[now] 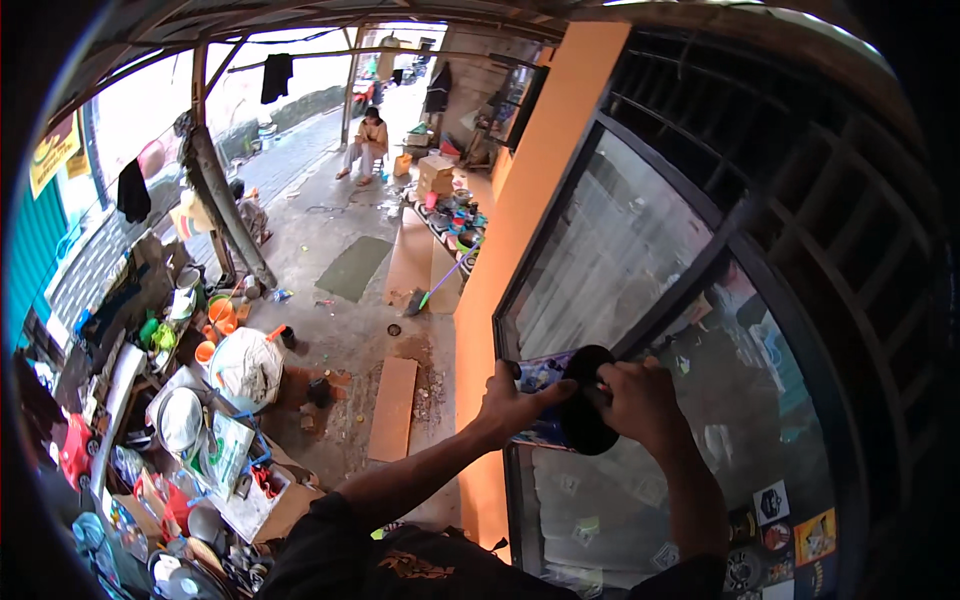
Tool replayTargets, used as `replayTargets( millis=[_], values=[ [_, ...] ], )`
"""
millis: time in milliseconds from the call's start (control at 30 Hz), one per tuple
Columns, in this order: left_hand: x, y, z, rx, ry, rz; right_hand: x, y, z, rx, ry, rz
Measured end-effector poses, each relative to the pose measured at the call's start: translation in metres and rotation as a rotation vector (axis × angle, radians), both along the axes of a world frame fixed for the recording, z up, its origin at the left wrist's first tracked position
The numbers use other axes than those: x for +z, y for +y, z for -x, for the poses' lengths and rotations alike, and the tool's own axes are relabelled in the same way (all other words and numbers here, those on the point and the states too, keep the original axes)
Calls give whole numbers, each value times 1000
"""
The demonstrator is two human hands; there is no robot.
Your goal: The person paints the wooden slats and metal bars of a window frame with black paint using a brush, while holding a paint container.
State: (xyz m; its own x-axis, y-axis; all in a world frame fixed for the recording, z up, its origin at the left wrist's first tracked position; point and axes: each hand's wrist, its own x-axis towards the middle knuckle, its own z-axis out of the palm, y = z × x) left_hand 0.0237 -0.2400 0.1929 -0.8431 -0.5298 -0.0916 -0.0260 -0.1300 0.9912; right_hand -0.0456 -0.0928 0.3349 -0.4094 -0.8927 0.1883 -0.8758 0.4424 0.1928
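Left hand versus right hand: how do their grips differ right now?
The left hand wraps the side of the blue printed can, thumb pointing right; the right hand sits on the black round cap at its end. The left forearm comes in from lower left, the right from below. Both are bare, held against the window frame.

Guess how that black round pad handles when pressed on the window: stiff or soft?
Likely soft: the black round pad bulges between both hands. Probably light, held up easily at the window frame. Slipperiness cannot be told.
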Motion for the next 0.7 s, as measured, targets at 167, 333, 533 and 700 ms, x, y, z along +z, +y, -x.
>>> replayTargets(
  millis=[167, 333, 533, 700],
  values=[
    [18, -3, -5, -28, 67, -17, 5, 4, 1, 66, -89, -12],
    [36, -4, -5, -48, 220, -52, 19, -3, -6, 40, -83, 8],
    [46, -5, -8, -127, 288, -209, 19, 1, -1, -13, 7, -3],
    [28, -5, -2, -193, 255, -252, -6, -3, 2, 41, 85, -204]
  ],
)
